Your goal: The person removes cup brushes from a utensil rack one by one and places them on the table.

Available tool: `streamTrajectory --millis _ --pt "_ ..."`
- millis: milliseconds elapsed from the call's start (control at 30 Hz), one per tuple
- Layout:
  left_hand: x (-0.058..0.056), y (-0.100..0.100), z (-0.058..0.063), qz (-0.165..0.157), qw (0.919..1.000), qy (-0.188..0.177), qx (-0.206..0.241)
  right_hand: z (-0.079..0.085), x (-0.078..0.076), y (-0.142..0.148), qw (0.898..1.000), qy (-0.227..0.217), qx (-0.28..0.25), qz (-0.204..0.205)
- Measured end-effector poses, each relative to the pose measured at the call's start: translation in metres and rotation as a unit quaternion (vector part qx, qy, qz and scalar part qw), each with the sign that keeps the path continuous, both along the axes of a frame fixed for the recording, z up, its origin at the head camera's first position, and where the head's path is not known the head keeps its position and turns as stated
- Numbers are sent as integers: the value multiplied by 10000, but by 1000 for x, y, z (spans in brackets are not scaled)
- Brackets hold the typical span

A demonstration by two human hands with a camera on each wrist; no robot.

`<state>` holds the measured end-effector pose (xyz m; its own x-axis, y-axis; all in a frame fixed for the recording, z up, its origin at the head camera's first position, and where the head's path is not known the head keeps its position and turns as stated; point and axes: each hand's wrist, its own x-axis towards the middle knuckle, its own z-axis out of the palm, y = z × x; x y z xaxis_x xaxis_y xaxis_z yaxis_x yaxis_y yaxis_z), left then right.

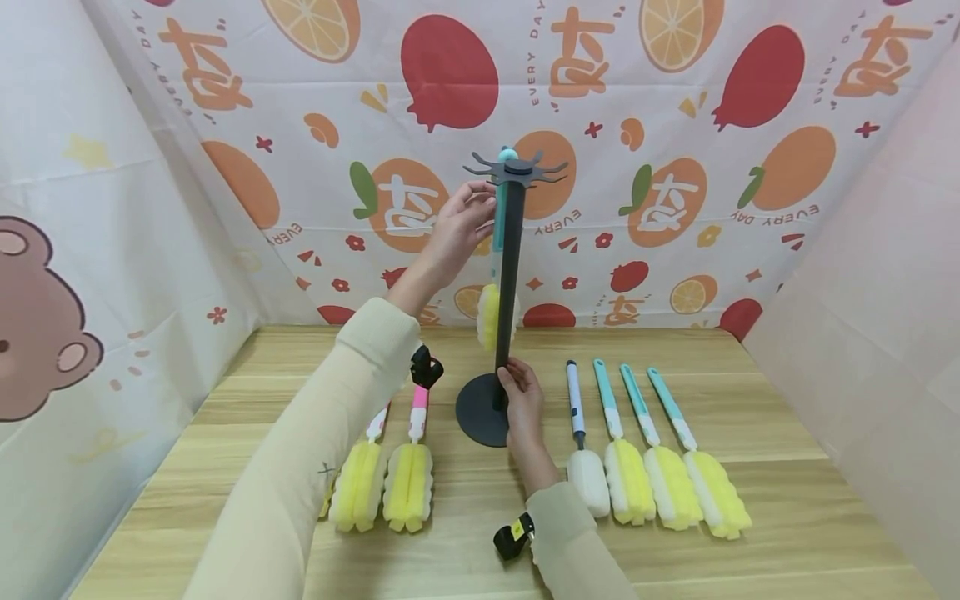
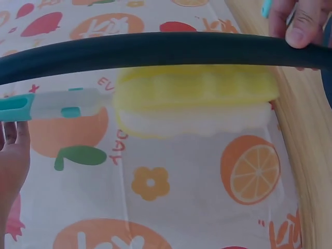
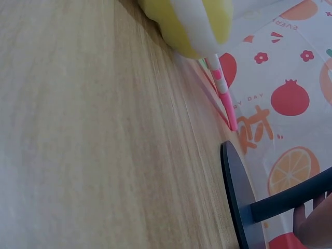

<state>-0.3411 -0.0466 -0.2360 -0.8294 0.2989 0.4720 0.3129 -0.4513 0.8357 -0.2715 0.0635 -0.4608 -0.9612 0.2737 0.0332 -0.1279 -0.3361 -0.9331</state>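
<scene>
A black stand with a round base rises from the table to a ring of curved hooks. A teal-handled sponge bottle brush hangs upright behind the pole, its handle end among the hooks and its yellow-and-white sponge downward. My left hand holds that brush by the upper handle, the fingers at its side. Low on the pole, just above the base, my right hand grips the stand between thumb and fingers. In the right wrist view only part of this hand shows.
Right of the stand lie a white sponge brush with a pale blue handle and several teal-handled brushes. Pink-handled brushes lie to the left, partly behind my left sleeve. A fruit-print cloth hangs behind the table.
</scene>
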Motion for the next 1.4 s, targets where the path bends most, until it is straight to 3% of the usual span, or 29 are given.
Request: streamTrajectory --millis 333,767,1000,1400 --pt "4 -1 11 95 9995 -42 312 2 1 0 9999 -4 100 18" --pt "4 1 11 -54 9994 -108 338 2 2 1 9999 55 71 67" --pt "5 4 12 -73 9986 -178 484 0 5 1 9994 297 163 35" --pt "6 4 13 113 9989 -151 438 2 3 0 9999 48 111 19"
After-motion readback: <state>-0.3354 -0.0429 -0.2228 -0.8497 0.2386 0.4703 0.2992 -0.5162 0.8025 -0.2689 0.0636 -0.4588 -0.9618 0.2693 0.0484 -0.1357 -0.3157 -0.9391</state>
